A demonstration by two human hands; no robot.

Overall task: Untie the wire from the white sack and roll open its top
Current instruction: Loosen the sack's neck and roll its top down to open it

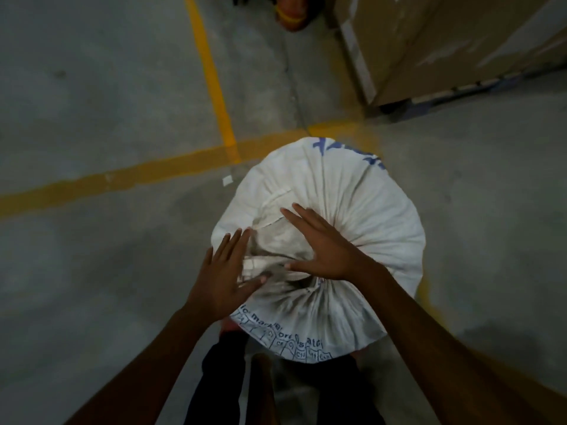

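Head view. White woven sack [334, 216] stands upright on the floor directly in front of the person, blue print on its far edge and near side. Its top is gathered into radiating pleats that converge on a neck just under and between the two hands.

Left hand [224, 277]: flat, fingers spread and extended, nothing gripped; thumb tip touches the crumpled flap of the gathered top. The hand is motion-blurred.

Right hand [325, 243]: also splayed flat, palm down on the pleats just right of the neck, thumb pointing toward the left hand. Holding nothing.

Wire: cannot make it out. A small dark spot sits at the neck below the right thumb, too small and dim to call.

Judgement: step in hand is locating the tie, so untying is not yet begun and the top is still bunched shut. Next move probably calls for pinching the neck with one hand and finding the wire's twisted end with the other, then unwinding it. Rolling the top comes after.

Surface: grey concrete floor [92, 87], painted yellow lines [211, 72] crossing beyond the left hand. Cardboard cartons [445, 41] stand well beyond the right hand. Lighting is dim.
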